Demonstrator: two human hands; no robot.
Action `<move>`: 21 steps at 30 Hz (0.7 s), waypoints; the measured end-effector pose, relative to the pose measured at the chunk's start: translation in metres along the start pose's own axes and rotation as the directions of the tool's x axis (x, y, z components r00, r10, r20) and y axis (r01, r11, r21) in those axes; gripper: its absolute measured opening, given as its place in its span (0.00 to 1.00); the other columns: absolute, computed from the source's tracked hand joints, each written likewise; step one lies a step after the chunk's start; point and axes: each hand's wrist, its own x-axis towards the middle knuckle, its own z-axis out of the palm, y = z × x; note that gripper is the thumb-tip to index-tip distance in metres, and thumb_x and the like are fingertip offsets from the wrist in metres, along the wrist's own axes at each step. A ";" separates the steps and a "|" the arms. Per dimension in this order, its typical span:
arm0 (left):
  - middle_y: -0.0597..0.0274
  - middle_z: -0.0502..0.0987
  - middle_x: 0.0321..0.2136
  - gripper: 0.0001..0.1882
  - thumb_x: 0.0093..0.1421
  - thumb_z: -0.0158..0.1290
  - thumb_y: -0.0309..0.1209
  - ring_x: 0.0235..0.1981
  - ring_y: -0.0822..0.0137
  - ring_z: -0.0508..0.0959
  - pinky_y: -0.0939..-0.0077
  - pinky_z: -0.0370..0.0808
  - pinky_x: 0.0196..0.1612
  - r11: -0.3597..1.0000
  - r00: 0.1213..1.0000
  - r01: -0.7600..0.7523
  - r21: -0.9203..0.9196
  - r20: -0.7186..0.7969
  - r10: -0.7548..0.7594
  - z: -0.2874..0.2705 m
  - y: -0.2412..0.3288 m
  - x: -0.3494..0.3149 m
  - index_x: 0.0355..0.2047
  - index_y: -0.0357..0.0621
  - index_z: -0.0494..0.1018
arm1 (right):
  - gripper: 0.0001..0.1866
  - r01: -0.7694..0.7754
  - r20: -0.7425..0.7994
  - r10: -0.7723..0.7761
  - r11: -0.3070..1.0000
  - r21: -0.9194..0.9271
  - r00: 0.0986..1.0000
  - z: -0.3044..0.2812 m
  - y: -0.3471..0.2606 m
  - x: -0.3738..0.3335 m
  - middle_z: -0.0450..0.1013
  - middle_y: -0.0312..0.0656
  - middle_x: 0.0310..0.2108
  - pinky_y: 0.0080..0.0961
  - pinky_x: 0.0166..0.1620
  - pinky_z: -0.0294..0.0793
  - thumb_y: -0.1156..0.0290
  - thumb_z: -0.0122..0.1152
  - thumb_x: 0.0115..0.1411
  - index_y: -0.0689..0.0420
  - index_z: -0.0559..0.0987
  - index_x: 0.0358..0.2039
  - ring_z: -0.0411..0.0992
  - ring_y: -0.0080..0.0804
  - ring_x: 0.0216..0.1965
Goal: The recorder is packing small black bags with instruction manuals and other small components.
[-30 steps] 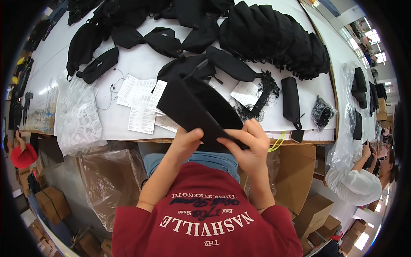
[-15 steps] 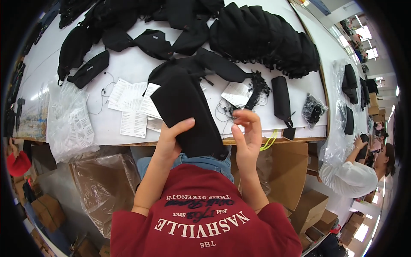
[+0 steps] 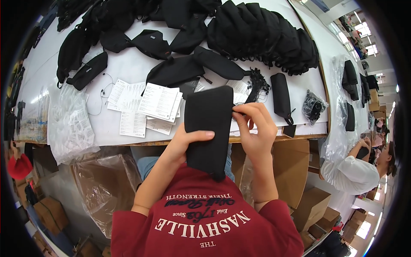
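Note:
A flat black fabric pouch (image 3: 209, 109) stands nearly upright in front of me, just over the table's near edge. My left hand (image 3: 188, 143) is closed round its left side, the thumb lying across the front. At the pouch's upper right edge my right hand (image 3: 259, 128) pinches with thumb and forefinger. Whatever small dark piece sits in that pinch is too small to name. Behind the pouch lies a stack of white printed cards (image 3: 158, 101). A bunch of black cords (image 3: 257, 85) is on the table beyond my right hand.
Heaped black pouches (image 3: 261, 36) cover the far side of the table. A lone pouch (image 3: 281, 96) and a clear bag of small black parts (image 3: 314, 107) lie right. A plastic bag (image 3: 70, 120) hangs over the left edge. Cardboard boxes (image 3: 310, 210) stand below; a co-worker (image 3: 351, 175) sits right.
The pouch has swung from leaning left to nearly upright and moved right, uncovering cards and pouches behind. My right hand has come from apart to a pinch at its edge.

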 end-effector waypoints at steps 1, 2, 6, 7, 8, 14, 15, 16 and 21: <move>0.56 0.76 0.40 0.25 0.49 0.60 0.26 0.39 0.68 0.78 0.76 0.75 0.42 1.000 1.000 0.005 -0.003 -0.008 -0.005 -0.004 0.000 0.002 0.48 0.33 0.69 | 0.07 0.031 0.052 -0.030 0.999 -0.022 0.998 -0.001 -0.003 -0.002 0.72 0.38 0.28 0.20 0.22 0.67 0.82 0.64 0.50 0.59 0.78 0.31 0.70 0.25 0.21; 0.55 0.76 0.38 0.23 0.50 0.59 0.27 0.37 0.67 0.78 0.75 0.76 0.41 0.996 0.999 0.042 -0.082 0.005 -0.041 -0.010 0.002 0.006 0.47 0.33 0.69 | 0.08 0.071 0.085 -0.070 0.997 -0.013 0.994 -0.001 -0.005 -0.003 0.72 0.39 0.27 0.23 0.24 0.69 0.82 0.64 0.48 0.59 0.79 0.31 0.71 0.29 0.21; 0.55 0.78 0.34 0.17 0.53 0.56 0.27 0.33 0.65 0.80 0.74 0.79 0.38 0.957 0.999 0.039 -0.289 -0.004 -0.042 -0.019 0.002 0.011 0.43 0.33 0.72 | 0.09 0.109 0.231 -0.120 0.992 0.056 0.966 -0.006 -0.012 -0.012 0.70 0.37 0.24 0.24 0.24 0.69 0.81 0.64 0.45 0.58 0.79 0.29 0.70 0.30 0.22; 0.55 0.79 0.33 0.16 0.54 0.56 0.27 0.32 0.65 0.81 0.73 0.80 0.38 0.923 0.999 0.042 -0.382 0.025 -0.036 -0.022 0.001 0.013 0.42 0.32 0.73 | 0.09 0.101 0.234 -0.113 0.993 0.063 0.966 -0.007 -0.015 -0.012 0.70 0.37 0.24 0.24 0.24 0.69 0.81 0.64 0.45 0.58 0.79 0.29 0.70 0.30 0.22; 0.52 0.79 0.32 0.13 0.56 0.55 0.28 0.31 0.63 0.81 0.71 0.81 0.37 0.886 0.996 0.082 -0.455 0.007 -0.089 -0.029 -0.001 0.017 0.39 0.32 0.74 | 0.09 0.114 0.302 -0.132 0.990 0.079 0.944 -0.009 -0.017 -0.012 0.70 0.37 0.25 0.24 0.24 0.68 0.81 0.64 0.44 0.58 0.79 0.29 0.70 0.30 0.22; 0.46 0.78 0.34 0.17 0.60 0.49 0.33 0.31 0.58 0.81 0.65 0.81 0.37 0.809 0.988 0.075 -0.583 0.156 0.020 -0.064 -0.002 0.024 0.41 0.30 0.72 | 0.12 0.152 0.465 -0.224 0.970 0.188 0.856 -0.011 -0.020 -0.018 0.71 0.37 0.28 0.23 0.25 0.67 0.79 0.67 0.40 0.57 0.81 0.29 0.69 0.28 0.24; 0.47 0.78 0.35 0.17 0.59 0.49 0.32 0.31 0.57 0.81 0.65 0.81 0.37 0.810 0.985 0.068 -0.582 0.170 0.040 -0.063 -0.001 0.024 0.43 0.30 0.71 | 0.12 0.150 0.465 -0.223 0.970 0.188 0.857 -0.011 -0.020 -0.017 0.71 0.37 0.28 0.23 0.25 0.67 0.79 0.67 0.40 0.57 0.81 0.29 0.69 0.28 0.24; 0.47 0.78 0.35 0.17 0.59 0.49 0.32 0.31 0.57 0.81 0.65 0.81 0.37 0.811 0.985 0.067 -0.582 0.170 0.040 -0.059 0.000 0.021 0.43 0.30 0.71 | 0.12 0.115 0.484 -0.198 0.974 0.197 0.852 -0.013 -0.021 -0.015 0.72 0.37 0.31 0.22 0.25 0.66 0.79 0.68 0.40 0.57 0.81 0.29 0.68 0.27 0.24; 0.57 0.75 0.40 0.25 0.49 0.58 0.26 0.39 0.66 0.77 0.75 0.76 0.43 0.988 0.985 -0.150 0.036 -0.084 0.153 -0.026 0.019 -0.003 0.49 0.32 0.68 | 0.21 0.102 0.235 -0.083 0.992 -0.070 0.968 -0.021 -0.018 -0.003 0.67 0.42 0.51 0.29 0.41 0.66 0.68 0.69 0.45 0.46 0.81 0.43 0.68 0.33 0.39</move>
